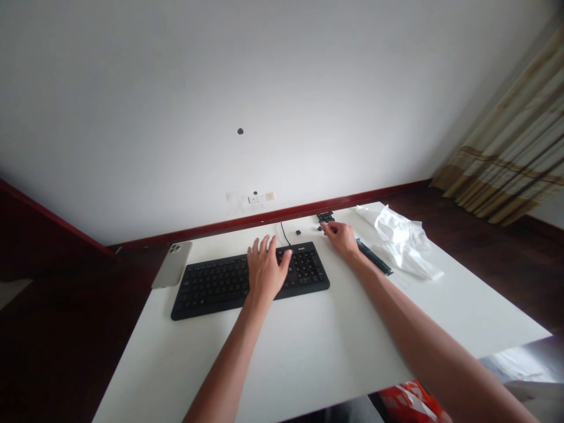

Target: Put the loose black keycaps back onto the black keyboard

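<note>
A black keyboard [215,285] lies across the white table, its cable [285,232] running off toward the wall. My left hand [267,270] rests over the keyboard's right half with its fingers spread. To the right of the keyboard, my right hand [340,236] is closed, thumb and fingers drawn together beside a small black keycap [319,228]. Whether anything is between those fingertips is hidden. Another loose black keycap [298,232] sits behind the keyboard. Several black keycaps [325,217] are grouped near the table's back edge, just beyond my right hand.
A long dark strip [375,258] lies beside my right wrist. Crumpled white plastic [403,241] covers part of the table's right side. A phone [173,264] lies at the left edge, camera side up. The wall with its sockets [261,198] stands behind the table [304,346].
</note>
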Tool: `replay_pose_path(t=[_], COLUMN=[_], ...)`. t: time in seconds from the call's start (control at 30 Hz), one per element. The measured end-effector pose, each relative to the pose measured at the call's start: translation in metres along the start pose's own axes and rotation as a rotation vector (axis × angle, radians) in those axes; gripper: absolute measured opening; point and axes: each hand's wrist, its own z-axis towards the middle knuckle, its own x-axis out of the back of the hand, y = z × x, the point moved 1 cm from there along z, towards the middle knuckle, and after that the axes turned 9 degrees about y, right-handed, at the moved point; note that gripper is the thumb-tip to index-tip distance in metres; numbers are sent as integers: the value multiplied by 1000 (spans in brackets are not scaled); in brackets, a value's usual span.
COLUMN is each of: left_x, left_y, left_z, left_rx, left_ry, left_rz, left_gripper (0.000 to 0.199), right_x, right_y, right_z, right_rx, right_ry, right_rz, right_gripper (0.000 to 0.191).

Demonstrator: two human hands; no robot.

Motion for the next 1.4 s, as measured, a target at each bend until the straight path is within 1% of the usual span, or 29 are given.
replay_pose_path(t=[0.1, 0.17, 0.23, 0.4, 0.5, 0.67, 0.8, 0.87, 0.93, 1.03, 1.1, 1.13, 1.2, 1.23, 1.3, 1.4], left_x=[1, 0, -3, -8, -9, -13, -13, -12, -11, -9, -8, -7, -5, -4, -1, 2], left_y=[-27, -38, -42, -42, -42, -44, -45, -44, -44, -43, -43, -43, -43, -43, -43, -41], left_z=[-3, -12, -19, -23, -24, -26, -26, -25, -24, -23, -23, -22, -20, -18, -15, -12], left_rx=[84, 89, 90, 95, 86, 79, 83, 84, 84, 92, 99, 101, 95, 86, 56, -6], left_ry=[42, 33, 10, -39, -72, -75, -77, -74, -72, -73, -63, -52, -18, 5, 59, 118], left_rz=[76, 115, 140, 153, 161, 160, 150, 144, 133, 112, 97, 84, 39, 6, -69, -190], left_gripper=[55, 54, 54, 60, 63, 63, 63, 62, 61, 59, 57, 55, 51, 49, 44, 35], right_x=[-1, -1, -1, 1, -2, -19, -33, -38, -39, -29, -16, -8, 9, 17, 31, 43], right_y=[1, 1, 1, -8, -20, -40, -51, -56, -59, -59, -55, -52, -45, -43, -40, -46], right_z=[1, 1, 0, -6, -7, 4, 17, 22, 23, 18, 9, 4, -8, -14, -24, -34], right_rx=[20, 35, 48, 84, 136, 186, 198, 207, 217, 237, 268, 301, 357, 358, 356, 359], right_ry=[2, 8, 18, 23, -31, -163, -232, -262, -285, -300, -314, -331, -385, -403, -446, -514], right_rz=[26, 33, 30, 6, 21, 19, -51, -81, -95, -81, -29, 39, 169, 204, 239, 225], right_gripper=[52, 50, 49, 44, 38, 27, 31, 30, 23, 20, 22, 23, 27, 30, 30, 24])
